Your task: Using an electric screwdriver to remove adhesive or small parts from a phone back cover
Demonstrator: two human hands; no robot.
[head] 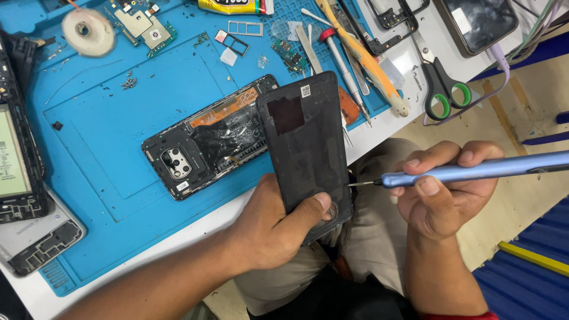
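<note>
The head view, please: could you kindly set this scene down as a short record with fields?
left hand: left hand grips a dark phone back panel, thumb on its lower end
right hand: right hand holds a blue screwdriver, tip at the panel's right edge
on the mat: opened phone with its camera module exposed, lying on the blue work mat
nearby: scissors with green-lined handles, tape roll, circuit board
</note>
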